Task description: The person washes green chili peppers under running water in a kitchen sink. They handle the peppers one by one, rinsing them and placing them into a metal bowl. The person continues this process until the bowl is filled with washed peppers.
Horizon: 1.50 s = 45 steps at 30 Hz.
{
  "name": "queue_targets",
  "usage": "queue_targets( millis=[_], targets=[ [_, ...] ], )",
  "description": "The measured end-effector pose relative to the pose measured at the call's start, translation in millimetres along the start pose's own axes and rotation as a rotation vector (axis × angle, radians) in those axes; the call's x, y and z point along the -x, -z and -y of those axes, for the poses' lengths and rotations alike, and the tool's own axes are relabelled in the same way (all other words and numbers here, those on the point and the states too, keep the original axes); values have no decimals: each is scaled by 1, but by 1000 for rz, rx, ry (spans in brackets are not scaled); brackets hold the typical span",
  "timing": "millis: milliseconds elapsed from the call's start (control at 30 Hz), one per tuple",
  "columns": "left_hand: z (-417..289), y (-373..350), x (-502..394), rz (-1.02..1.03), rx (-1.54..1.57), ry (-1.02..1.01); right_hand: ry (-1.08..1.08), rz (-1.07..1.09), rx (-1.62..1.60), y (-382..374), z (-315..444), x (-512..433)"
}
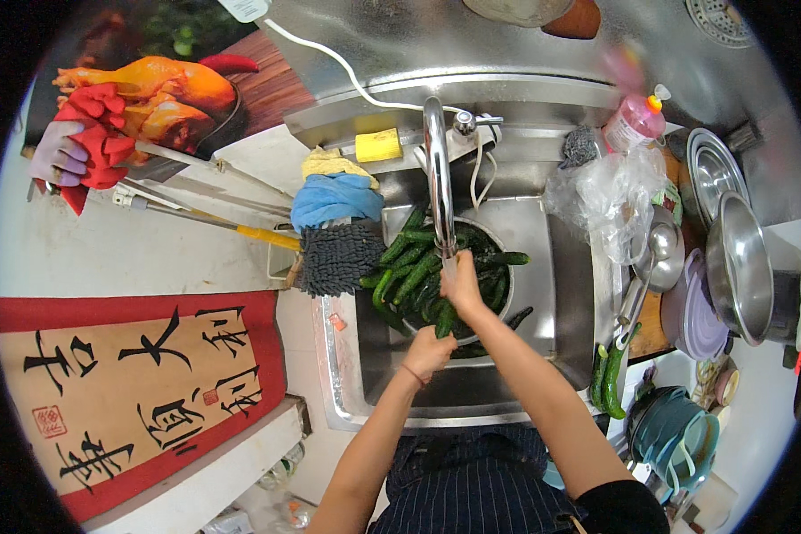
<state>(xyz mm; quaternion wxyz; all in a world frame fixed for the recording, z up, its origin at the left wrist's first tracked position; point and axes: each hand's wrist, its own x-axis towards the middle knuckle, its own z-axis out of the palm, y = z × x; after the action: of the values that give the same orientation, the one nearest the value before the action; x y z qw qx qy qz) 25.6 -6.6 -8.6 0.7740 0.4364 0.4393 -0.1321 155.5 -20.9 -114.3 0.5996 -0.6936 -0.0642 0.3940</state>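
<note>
My left hand (430, 354) is closed around the near end of a green cucumber (444, 320) over the sink. Under the spout of the metal faucet (438, 167), my right hand (462, 286) has its fingers bent near the water outlet; whether it grips anything is hard to tell. Many cucumbers (417, 277) fill a round metal basin (509, 287) in the stainless steel sink (569, 300), some poking over its rim. A small dark cucumber (520, 317) lies beside the basin. On the right edge of the sink rest two more cucumbers (613, 384).
Left of the sink are a blue cloth (337, 199), a grey chenille mop head (342, 259) and a yellow sponge (378, 145). At right stand a plastic bag (614, 193), a ladle (661, 243), metal bowls (741, 267) and a pink detergent bottle (634, 123).
</note>
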Motion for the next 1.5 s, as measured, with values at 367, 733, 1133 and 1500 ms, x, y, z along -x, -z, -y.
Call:
queue_targets(
  millis=[367,733,1133,1500],
  targets=[
    [14,-5,9,11,98,75,-333,41,-424,-5,31,14],
    [42,17,25,-83,175,18,-413,-313,-320,21,-31,-46],
    [41,42,35,-322,193,-199,-1039,-653,-777,35,-44,-91],
    [40,48,28,-383,147,-274,-510,-615,58,36,-15,-24]
  ],
)
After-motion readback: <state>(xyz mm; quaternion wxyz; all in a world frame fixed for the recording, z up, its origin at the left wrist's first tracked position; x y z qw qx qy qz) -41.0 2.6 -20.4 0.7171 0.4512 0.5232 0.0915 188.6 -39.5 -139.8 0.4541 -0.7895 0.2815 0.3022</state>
